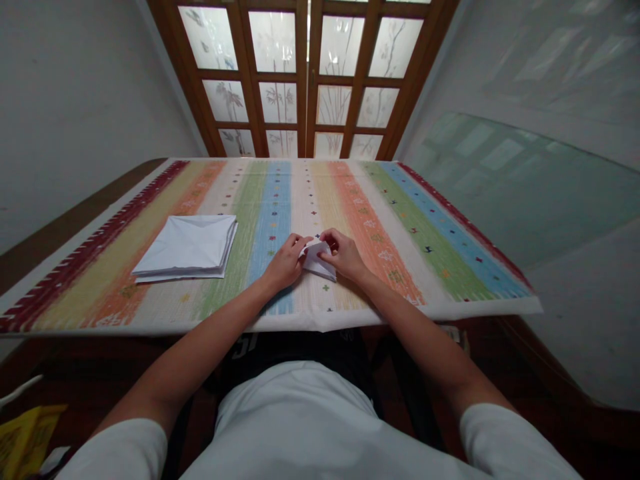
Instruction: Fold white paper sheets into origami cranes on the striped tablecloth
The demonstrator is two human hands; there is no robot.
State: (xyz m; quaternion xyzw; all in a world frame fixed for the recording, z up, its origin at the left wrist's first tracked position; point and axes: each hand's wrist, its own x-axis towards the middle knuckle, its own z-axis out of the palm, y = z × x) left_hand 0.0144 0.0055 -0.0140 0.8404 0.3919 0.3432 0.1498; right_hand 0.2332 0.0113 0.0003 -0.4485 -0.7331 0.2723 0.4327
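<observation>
Between my two hands is a small piece of folded white paper [320, 267], partly raised from the tablecloth. Its left edge is pinched by my left hand [289, 259], fingers closed on it. At the upper right of the paper, my right hand [345, 253] grips it between thumb and fingers. My fingertips hide part of the folds. Off to the left lies a stack of white paper sheets [190, 243] with crease lines across the top one; neither hand touches it.
A striped, colourful tablecloth [400, 267] covers the table, its white hem along the near edge. Beyond the far edge stand wooden doors with glass panes [303, 80]. A glass panel [525, 180] leans at the right wall. Something yellow [27, 437] is low at the left.
</observation>
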